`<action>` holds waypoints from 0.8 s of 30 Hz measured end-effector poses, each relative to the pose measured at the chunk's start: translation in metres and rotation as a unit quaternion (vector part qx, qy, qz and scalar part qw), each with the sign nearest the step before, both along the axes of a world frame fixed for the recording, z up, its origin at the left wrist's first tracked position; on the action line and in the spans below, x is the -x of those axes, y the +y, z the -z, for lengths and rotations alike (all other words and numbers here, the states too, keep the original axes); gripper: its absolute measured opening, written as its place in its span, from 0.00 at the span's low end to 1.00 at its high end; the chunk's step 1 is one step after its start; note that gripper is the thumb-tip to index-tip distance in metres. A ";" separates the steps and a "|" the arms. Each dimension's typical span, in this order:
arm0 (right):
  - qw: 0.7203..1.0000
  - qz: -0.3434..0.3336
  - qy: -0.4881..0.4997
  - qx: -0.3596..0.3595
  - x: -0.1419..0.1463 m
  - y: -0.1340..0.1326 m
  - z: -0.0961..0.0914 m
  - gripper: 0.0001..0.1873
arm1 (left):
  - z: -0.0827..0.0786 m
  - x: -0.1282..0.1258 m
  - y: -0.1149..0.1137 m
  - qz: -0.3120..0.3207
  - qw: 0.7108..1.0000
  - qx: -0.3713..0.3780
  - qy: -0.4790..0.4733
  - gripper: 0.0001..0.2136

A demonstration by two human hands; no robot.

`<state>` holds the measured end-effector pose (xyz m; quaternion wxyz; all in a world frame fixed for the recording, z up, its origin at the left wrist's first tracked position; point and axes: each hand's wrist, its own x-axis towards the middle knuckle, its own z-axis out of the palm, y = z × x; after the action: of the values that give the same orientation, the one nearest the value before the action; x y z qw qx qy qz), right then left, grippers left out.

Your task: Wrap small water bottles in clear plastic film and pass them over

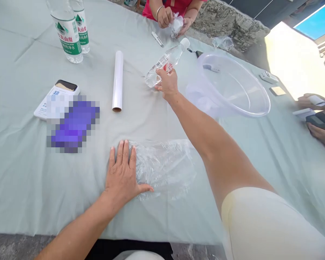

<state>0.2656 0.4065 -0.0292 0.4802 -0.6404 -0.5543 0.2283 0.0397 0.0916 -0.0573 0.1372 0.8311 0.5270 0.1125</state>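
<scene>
My left hand lies flat and open on the left edge of a crumpled sheet of clear plastic film spread on the pale green tablecloth. My right hand is stretched far forward, its fingers wrapped round a small clear water bottle with a red-and-white label and white cap, which leans tilted, cap pointing away to the right.
A white roll of film lies left of the bottle. Two green-labelled bottles stand at the back left. A phone on a white box lies left. A clear plastic basin sits right. Other people's hands work opposite and hands at right.
</scene>
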 end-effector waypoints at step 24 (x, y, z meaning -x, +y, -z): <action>0.915 -0.170 0.018 0.366 0.048 -0.336 -0.040 0.27 | -0.011 0.001 -0.010 -0.022 1.000 0.005 0.013 0.64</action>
<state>0.2177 0.0707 0.0107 0.1768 -0.6633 -0.5234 0.5048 0.0391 0.0815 -0.0458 0.1324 0.8200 0.5473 0.1021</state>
